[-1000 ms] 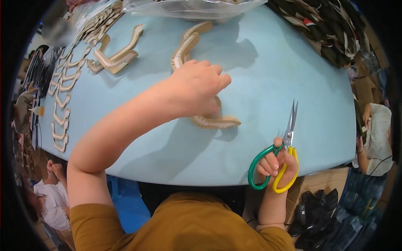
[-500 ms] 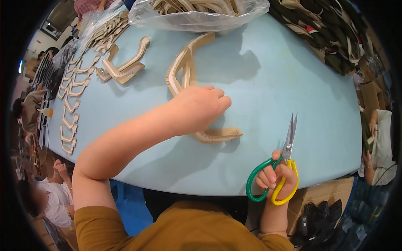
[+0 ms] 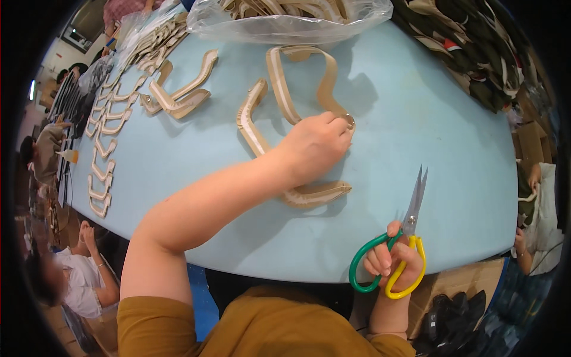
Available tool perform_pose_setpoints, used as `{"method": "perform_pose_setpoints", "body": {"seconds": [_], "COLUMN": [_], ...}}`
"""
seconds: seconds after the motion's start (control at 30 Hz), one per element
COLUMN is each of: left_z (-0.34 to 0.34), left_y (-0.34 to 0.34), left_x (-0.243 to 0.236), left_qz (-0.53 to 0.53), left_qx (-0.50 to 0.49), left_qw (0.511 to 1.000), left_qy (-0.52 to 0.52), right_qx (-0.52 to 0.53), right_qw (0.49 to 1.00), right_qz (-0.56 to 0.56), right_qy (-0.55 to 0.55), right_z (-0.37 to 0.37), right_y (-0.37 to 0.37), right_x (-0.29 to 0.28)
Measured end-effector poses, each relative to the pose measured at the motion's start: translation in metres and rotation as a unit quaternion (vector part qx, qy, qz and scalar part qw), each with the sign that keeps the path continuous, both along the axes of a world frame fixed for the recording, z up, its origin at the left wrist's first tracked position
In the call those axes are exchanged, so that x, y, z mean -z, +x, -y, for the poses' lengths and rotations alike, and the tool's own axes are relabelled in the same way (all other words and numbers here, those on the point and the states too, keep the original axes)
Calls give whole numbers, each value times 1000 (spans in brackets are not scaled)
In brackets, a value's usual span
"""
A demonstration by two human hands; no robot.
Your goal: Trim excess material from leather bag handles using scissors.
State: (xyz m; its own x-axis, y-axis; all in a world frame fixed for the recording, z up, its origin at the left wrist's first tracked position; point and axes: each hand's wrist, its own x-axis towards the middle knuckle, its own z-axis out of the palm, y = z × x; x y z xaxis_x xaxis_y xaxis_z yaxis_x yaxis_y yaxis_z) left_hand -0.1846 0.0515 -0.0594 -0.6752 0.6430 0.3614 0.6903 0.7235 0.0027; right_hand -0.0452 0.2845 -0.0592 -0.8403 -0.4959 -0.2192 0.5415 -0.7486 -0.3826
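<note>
My left hand reaches across my front with its fingers closed on a beige strip, which loops up toward the plastic bag. A small shiny ring-shaped bit shows by the fingertips; I cannot make out what it is. A second beige strip, with a white line along it, lies bent on the table under my left hand and wrist, which hide its middle. At the table's near right edge, my right hand holds scissors with one green and one yellow handle. Their blades point away from me and stand nearly together.
Beyond the strips stands a clear plastic bag full of similar pieces. More curved strips lie left on the pale blue table, with rows of them farther left. Dark green fabric pieces are heaped far right. People sit at both sides.
My left hand has moved right and slightly away from me. The strip in it has separated from the other strip and now spreads into a loop. The scissors have barely moved.
</note>
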Motion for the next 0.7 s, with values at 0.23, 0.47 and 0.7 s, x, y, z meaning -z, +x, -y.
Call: {"method": "perform_pose_setpoints", "body": {"seconds": [0.23,0.47,0.7], "left_z": [4,3,2], "left_y": [18,22,33], "left_x": [-2,-9,-5], "left_qz": [53,64,78], "left_qx": [-36,-75,-107], "left_qw": [993,994,990], "left_qy": [96,46,45], "right_qx": [-22,-17,-17], "right_qw": [1000,1000,999], "right_qz": [-5,4,10], "right_qy": [14,-18,-41], "right_z": [0,-2,-3], "right_y": [0,0,0], "right_x": [0,2,-3]}}
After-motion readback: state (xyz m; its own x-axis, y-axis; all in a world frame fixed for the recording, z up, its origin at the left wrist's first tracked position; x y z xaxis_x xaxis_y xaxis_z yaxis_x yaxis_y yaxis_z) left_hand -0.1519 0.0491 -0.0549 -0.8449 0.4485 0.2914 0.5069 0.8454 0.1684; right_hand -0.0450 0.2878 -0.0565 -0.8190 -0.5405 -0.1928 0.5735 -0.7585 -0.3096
